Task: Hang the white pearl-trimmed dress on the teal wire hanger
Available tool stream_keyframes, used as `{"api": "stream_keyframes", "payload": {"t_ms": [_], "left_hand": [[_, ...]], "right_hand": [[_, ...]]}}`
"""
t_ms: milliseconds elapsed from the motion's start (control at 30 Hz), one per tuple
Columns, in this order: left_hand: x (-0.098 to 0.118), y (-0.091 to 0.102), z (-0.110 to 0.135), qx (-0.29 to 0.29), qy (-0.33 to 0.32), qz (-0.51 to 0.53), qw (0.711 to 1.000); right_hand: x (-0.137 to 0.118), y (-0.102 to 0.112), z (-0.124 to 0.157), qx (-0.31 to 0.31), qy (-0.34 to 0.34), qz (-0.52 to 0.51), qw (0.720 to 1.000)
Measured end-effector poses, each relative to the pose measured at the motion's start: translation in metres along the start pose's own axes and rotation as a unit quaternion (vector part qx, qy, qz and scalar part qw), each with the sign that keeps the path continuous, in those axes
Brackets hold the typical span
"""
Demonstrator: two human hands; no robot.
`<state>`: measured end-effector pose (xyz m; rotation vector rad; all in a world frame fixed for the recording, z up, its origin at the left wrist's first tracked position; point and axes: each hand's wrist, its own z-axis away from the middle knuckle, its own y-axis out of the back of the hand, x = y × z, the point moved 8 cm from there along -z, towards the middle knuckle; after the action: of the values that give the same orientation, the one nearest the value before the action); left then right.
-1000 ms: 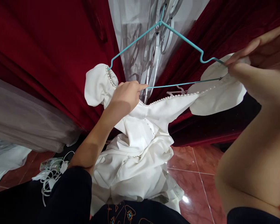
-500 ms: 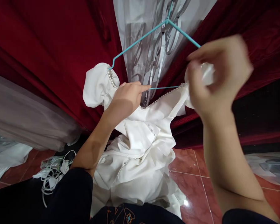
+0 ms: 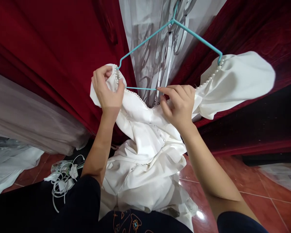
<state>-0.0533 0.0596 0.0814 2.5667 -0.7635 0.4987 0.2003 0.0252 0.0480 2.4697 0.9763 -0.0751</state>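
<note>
One white dress (image 3: 145, 155) on teal hanger (image 3: 196, 36)

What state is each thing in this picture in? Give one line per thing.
white dress, both shoulders on the hanger, skirt crumpled below.
teal wire hanger, hanging, threaded through the dress.
left hand, shut on the puffed sleeve.
right hand, pinching the beaded neckline.
white cables, tangled on the floor.

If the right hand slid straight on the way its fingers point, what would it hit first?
Likely the left hand, which pinches the white dress at the teal hanger corner: the right hand points its fingers along the lower bar toward it. Depth is unclear.
</note>
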Motion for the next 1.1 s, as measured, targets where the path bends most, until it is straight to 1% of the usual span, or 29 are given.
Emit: {"api": "stream_keyframes", "payload": {"t_ms": [67, 100, 133, 167, 200, 233, 300, 367, 433, 467, 500, 567, 600, 633, 667, 700, 767, 833, 867, 900, 967, 1033, 1067, 1100], "left_hand": [[-0.017, -0.019, -0.016, -0.084, 0.023, 0.014, 0.996], [-0.023, -0.027, -0.024, -0.111, 0.033, 0.018, 0.993], [-0.027, -0.031, -0.031, -0.125, 0.038, 0.016, 0.991], [-0.028, -0.031, -0.039, -0.123, 0.035, 0.007, 0.992], [-0.027, -0.028, -0.047, -0.105, 0.027, -0.004, 0.994], [-0.026, -0.021, -0.054, -0.075, 0.015, -0.015, 0.997], [-0.024, -0.002, -0.064, -0.017, -0.010, -0.028, 0.999], [-0.029, 0.018, -0.066, 0.029, -0.019, -0.039, 0.999], [-0.044, 0.032, -0.060, 0.047, 0.000, -0.062, 0.997], [-0.054, 0.033, -0.054, 0.027, 0.019, -0.072, 0.997], [-0.064, 0.030, -0.046, -0.011, 0.046, -0.073, 0.996], [-0.080, 0.014, -0.023, -0.127, 0.107, -0.055, 0.985], [-0.083, 0.006, -0.009, -0.175, 0.129, -0.036, 0.975], [-0.080, 0.000, 0.004, -0.201, 0.135, -0.010, 0.970], [-0.071, -0.004, 0.015, -0.211, 0.120, 0.016, 0.970], [-0.057, -0.006, 0.024, -0.207, 0.085, 0.041, 0.974], [-0.017, -0.008, 0.041, -0.192, -0.034, 0.087, 0.977], [0.024, -0.005, 0.055, -0.157, -0.156, 0.113, 0.969], [0.039, -0.004, 0.059, -0.136, -0.191, 0.110, 0.966], [0.050, -0.004, 0.060, -0.119, -0.201, 0.097, 0.967], [0.058, -0.009, 0.054, -0.107, -0.168, 0.061, 0.978], [0.059, -0.018, 0.048, -0.130, -0.128, 0.052, 0.982], [0.061, -0.022, 0.046, -0.142, -0.123, 0.062, 0.980], [0.063, -0.024, 0.045, -0.145, -0.124, 0.074, 0.979]], "right_hand": [[0.000, -0.003, 0.000, -0.004, -0.006, 0.004, 1.000], [0.000, -0.003, -0.001, -0.005, -0.009, 0.003, 1.000], [0.000, -0.004, -0.002, -0.008, -0.010, 0.000, 1.000], [0.000, -0.005, -0.002, -0.010, -0.012, -0.003, 1.000], [0.001, -0.005, -0.003, -0.012, -0.014, -0.005, 1.000], [0.001, -0.005, -0.004, -0.013, -0.016, -0.006, 1.000], [0.003, -0.002, -0.006, -0.015, -0.018, -0.012, 1.000], [0.004, 0.001, -0.007, -0.011, -0.017, -0.021, 1.000], [0.005, 0.004, -0.007, -0.010, -0.016, -0.020, 1.000], [0.006, 0.005, -0.007, -0.010, -0.016, -0.015, 1.000], [0.006, 0.005, -0.006, -0.009, -0.013, -0.009, 1.000], [0.006, 0.005, -0.005, -0.002, -0.006, -0.006, 1.000], [0.006, 0.005, -0.005, 0.001, -0.002, -0.009, 1.000], [0.007, 0.004, -0.005, 0.003, 0.000, -0.013, 1.000], [0.007, 0.003, -0.005, 0.001, -0.002, -0.016, 1.000], [0.007, 0.001, -0.005, -0.003, -0.006, -0.018, 1.000], [0.006, -0.001, -0.006, -0.011, -0.017, -0.019, 1.000], [0.002, -0.002, -0.005, -0.018, -0.026, -0.016, 0.999], [0.000, -0.002, -0.005, -0.021, -0.027, -0.014, 0.999], [-0.003, -0.003, -0.005, -0.028, -0.025, -0.015, 0.999], [-0.008, -0.003, -0.005, -0.048, -0.012, -0.024, 0.998], [-0.008, 0.002, -0.006, -0.058, 0.007, -0.044, 0.997], [-0.006, 0.007, -0.007, -0.051, 0.015, -0.052, 0.997], [-0.001, 0.016, -0.009, -0.029, 0.018, -0.055, 0.998]]}}
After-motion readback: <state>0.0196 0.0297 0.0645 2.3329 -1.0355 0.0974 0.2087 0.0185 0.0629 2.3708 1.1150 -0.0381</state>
